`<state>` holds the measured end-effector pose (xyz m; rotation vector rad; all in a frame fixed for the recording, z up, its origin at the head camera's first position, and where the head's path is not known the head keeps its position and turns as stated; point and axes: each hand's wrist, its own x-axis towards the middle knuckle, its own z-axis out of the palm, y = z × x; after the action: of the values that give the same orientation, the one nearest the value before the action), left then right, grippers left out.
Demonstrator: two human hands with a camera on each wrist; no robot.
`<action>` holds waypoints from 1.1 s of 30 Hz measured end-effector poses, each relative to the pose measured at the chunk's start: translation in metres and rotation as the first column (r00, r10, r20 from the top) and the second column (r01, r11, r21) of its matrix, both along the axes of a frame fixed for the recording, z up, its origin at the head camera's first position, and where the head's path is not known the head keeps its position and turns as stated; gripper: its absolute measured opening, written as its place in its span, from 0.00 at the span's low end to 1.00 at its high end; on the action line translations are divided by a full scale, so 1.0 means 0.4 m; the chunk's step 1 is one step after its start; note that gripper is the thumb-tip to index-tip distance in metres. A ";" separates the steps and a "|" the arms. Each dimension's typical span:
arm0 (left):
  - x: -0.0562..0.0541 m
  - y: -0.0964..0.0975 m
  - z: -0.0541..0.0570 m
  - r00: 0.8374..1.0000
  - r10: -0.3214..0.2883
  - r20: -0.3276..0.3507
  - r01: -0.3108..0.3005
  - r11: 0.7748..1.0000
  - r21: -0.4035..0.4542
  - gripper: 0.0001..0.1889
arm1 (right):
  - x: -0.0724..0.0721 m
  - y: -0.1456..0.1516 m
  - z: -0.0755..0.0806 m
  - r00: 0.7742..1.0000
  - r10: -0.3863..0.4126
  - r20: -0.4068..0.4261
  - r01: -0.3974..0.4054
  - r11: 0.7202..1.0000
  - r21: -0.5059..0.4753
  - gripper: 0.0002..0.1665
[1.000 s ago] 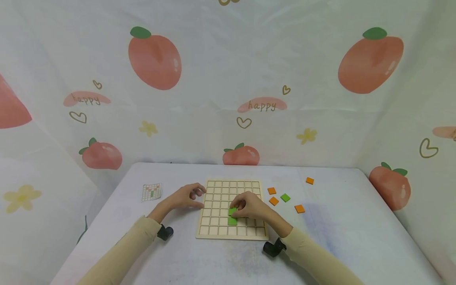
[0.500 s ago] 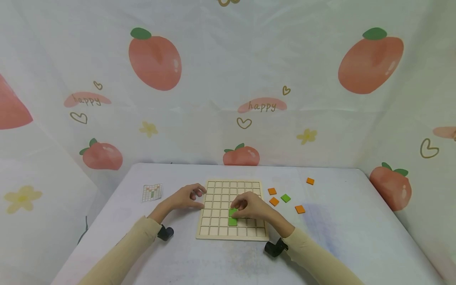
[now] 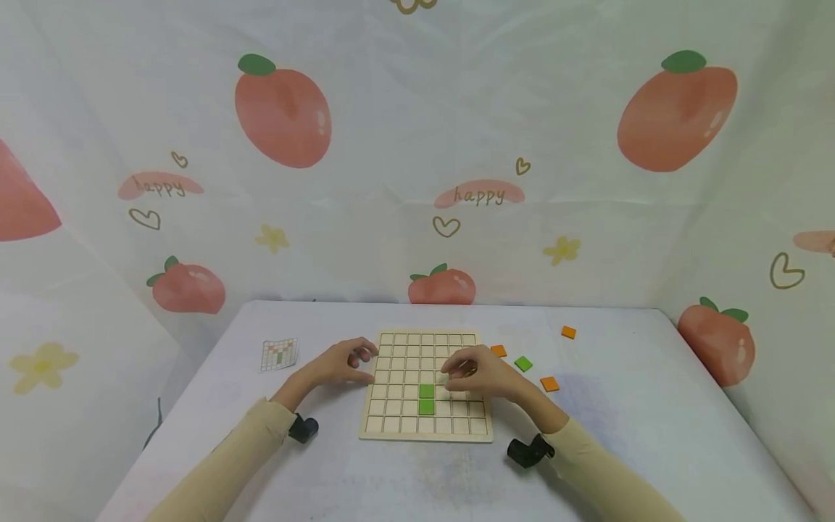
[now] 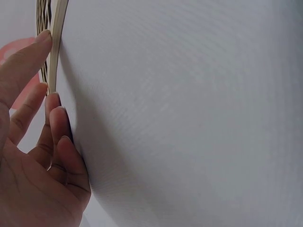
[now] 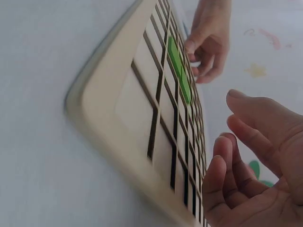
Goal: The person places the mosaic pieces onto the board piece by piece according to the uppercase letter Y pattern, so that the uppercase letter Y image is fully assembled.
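Two pale sleeves [image 3: 225,460] reach in over the white worktop [image 3: 404,482], a black camera [image 3: 530,452] at each wrist. Beyond lies a wooden grid board [image 3: 425,438]. In its middle column, a nearer green tile [image 3: 427,407] and a second green tile [image 3: 427,391] directly behind it fill neighbouring cells. The right hand [image 3: 484,371] hovers over the board just right of them, thumb and fingertips apart, gripping nothing. The left hand [image 3: 335,361] is relaxed, thumb and forefinger parted against the board's left edge. Right of the board lie an orange tile [image 3: 550,384], then a loose green tile [image 3: 523,363]; on the left, a printed card [image 3: 279,354]. Farther back are two more orange tiles [image 3: 569,332], then a fruit-patterned cloth [image 3: 365,246].
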<state>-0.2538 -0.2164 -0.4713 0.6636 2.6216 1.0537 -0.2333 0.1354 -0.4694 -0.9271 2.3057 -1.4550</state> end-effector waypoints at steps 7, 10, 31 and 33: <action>0.002 0.003 -0.002 1.000 0.008 -0.008 -0.009 1.000 -0.007 0.25 | 0.008 0.071 0.006 0.999 -0.036 -0.022 0.036 0.999 0.019 0.14; 0.003 0.003 -0.003 1.000 0.009 -0.008 -0.009 1.000 -0.007 0.25 | 0.013 0.103 0.011 0.998 -0.051 -0.024 0.052 0.998 0.031 0.15; 0.004 0.004 0.000 1.000 0.010 -0.015 -0.011 1.000 -0.010 0.25 | 0.047 0.300 0.071 0.990 -0.132 -0.041 0.136 0.984 0.114 0.16; 0.004 0.005 0.000 1.000 0.017 -0.012 -0.018 1.000 -0.014 0.24 | 0.045 0.314 0.080 0.989 -0.136 -0.051 0.141 0.983 0.121 0.16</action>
<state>-0.2521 -0.2144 -0.4713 0.6473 2.6475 1.0383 -0.2152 0.2611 -0.4376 -0.7842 2.5042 -1.3363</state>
